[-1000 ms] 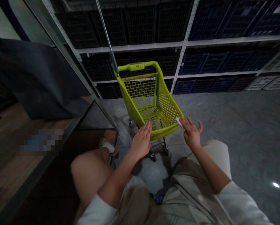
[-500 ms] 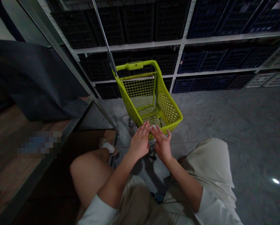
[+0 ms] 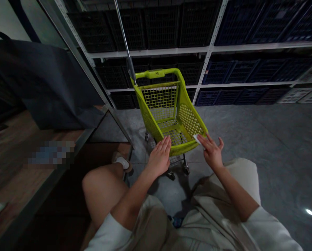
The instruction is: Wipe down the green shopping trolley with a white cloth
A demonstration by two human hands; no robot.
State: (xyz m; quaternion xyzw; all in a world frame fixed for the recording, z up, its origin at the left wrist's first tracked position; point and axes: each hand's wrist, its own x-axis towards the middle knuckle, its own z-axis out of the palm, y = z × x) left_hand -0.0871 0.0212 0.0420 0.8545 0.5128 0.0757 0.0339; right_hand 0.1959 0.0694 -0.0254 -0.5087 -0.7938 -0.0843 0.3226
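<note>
A small yellow-green shopping cart [image 3: 171,152] stands in front of me, its basket facing up. On the left part of its near rim lies my left hand [image 3: 159,158], fingers stretched out and close together, holding nothing that I can see. My right hand [image 3: 212,153] is at the near right corner of the rim. A small white wipe [image 3: 197,138] is pinched under its fingertips against the rim, and the other fingers are raised. The far side of the wipe shows; the rest is hidden by the fingers.
Shelves [image 3: 156,52] with black and dark blue crates [image 3: 231,71] line the back. A wooden table [image 3: 17,146] with a dark bag [image 3: 59,87] stands at left. A metal pole [image 3: 123,29] rises from the cart's left handle end. Grey floor [image 3: 271,136] extends to the right.
My right hand has slid right along the cart's near rim with the white wipe, from beside my left hand to the corner. The left hand stays on the rim.
</note>
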